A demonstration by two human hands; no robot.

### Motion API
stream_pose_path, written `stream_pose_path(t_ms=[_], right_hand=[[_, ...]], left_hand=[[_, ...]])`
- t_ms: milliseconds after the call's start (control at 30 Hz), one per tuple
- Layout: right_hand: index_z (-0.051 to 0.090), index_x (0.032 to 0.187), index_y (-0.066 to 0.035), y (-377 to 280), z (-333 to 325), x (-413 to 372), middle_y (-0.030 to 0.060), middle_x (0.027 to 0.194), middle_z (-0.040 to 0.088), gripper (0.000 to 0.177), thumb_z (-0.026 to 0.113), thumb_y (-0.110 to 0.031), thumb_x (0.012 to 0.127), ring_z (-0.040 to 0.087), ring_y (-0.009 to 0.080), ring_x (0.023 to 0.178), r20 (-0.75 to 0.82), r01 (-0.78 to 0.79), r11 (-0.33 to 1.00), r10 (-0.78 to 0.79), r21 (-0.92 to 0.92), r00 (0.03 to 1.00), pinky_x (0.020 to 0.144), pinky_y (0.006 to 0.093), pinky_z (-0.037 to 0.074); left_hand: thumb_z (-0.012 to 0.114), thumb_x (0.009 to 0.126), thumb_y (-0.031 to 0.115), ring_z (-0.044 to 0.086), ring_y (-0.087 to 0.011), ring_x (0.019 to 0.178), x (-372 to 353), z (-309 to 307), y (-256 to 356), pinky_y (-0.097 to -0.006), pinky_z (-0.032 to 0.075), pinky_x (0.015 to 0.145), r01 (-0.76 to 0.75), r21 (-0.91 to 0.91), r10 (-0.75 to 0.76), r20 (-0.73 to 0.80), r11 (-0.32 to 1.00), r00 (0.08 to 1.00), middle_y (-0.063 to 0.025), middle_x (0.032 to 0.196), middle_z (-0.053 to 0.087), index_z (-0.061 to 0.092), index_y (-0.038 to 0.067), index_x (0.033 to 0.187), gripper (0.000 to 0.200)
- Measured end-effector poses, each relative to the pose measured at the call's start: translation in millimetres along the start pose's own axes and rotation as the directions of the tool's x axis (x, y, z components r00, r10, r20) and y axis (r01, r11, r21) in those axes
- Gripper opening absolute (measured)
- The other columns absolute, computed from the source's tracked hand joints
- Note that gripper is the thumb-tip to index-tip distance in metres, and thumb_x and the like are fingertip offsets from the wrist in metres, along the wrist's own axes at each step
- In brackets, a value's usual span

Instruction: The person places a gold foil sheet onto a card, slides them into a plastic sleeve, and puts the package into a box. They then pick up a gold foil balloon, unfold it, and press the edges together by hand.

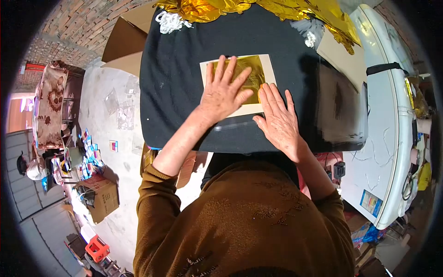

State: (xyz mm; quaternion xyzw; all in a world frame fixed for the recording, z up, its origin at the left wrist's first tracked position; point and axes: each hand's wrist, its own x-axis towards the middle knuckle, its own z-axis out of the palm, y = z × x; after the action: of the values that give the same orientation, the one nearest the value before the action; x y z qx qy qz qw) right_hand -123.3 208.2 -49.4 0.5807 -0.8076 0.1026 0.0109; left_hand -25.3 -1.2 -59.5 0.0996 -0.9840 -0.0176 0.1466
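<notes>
Work surface seen from above. A table covered in black cloth (175, 60) fills the centre of the view. To its right stands a white chest-type appliance (392, 138), and to its left brown cardboard boxes (122, 39) rest on a concrete floor. A heap of crumpled gold foil (207, 9) lies along the far edge of the table, with a bundle of white string (168, 21) just beside it.

Near the middle of the cloth lies a cream card (270, 67), flat, bearing a square gold sheet (256, 76). The left hand (222, 97) lies palm down on the gold sheet, fingers straight and spread, grasping nothing. The right hand (278, 123) lies flat and open at the near right corner of the card, its fingertips touching the card's edge, likewise holding nothing. Both sleeves are brown. At the far lower left, well apart from the table, another person (27, 168) wearing a hat is among scattered papers.
</notes>
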Motion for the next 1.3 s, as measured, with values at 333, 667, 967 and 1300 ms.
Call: stream_pose_path(t_ms=[333,667,967,1300], right_hand=[[0.044,0.152,0.002,7.6,-23.8,30.7,0.0179,0.161,0.041,0.069,0.064,-0.035,0.097,0.029,0.0290,0.155,-0.102,0.062,0.997,-0.067,-0.055,0.993,0.126,0.0572,0.013],[0.024,0.163,-0.003,28.7,17.8,74.8,0.0131,0.171,0.023,0.073,0.041,-0.048,0.107,0.015,0.0244,0.160,-0.039,0.029,1.000,-0.029,-0.010,0.999,0.127,0.0563,0.002],[0.022,0.163,-0.003,25.3,17.4,74.0,0.0132,0.172,0.019,0.074,0.040,-0.048,0.108,0.011,0.0259,0.161,-0.007,-0.003,1.000,0.003,-0.007,1.000,0.128,0.0568,0.002],[0.023,0.164,-0.004,24.9,16.6,74.8,0.0129,0.172,0.019,0.073,0.043,-0.046,0.107,0.011,0.0256,0.161,-0.024,-0.007,1.000,0.006,-0.013,1.000,0.128,0.0573,0.003]], left_hand=[[0.039,0.100,0.072,0.024,-0.0426,0.155,-2.8,5.5,2.9,-0.0633,0.014,0.125,0.014,0.004,-0.014,-0.031,1.000,0.999,-0.0214,0.164,0.032,0.045,0.026,0.157,0.073],[0.064,0.093,0.043,0.020,-0.0433,0.156,-1.8,-18.6,-24.9,-0.0556,0.014,0.127,0.081,-0.480,-0.158,-0.123,0.874,0.980,-0.0299,0.163,0.027,0.031,-0.002,0.157,0.085],[0.055,0.103,0.013,0.048,-0.0304,0.143,-62.3,-55.7,-82.6,-0.0382,0.036,0.119,0.372,-0.695,-0.656,-0.189,0.615,0.731,-0.0182,0.151,0.053,0.050,0.003,0.149,0.047],[0.063,0.100,0.012,0.041,-0.0395,0.148,-49.8,-29.8,-36.9,-0.0522,0.029,0.124,0.243,-0.338,-0.329,-0.229,0.909,0.916,-0.0202,0.152,0.051,0.063,0.003,0.133,0.035]])
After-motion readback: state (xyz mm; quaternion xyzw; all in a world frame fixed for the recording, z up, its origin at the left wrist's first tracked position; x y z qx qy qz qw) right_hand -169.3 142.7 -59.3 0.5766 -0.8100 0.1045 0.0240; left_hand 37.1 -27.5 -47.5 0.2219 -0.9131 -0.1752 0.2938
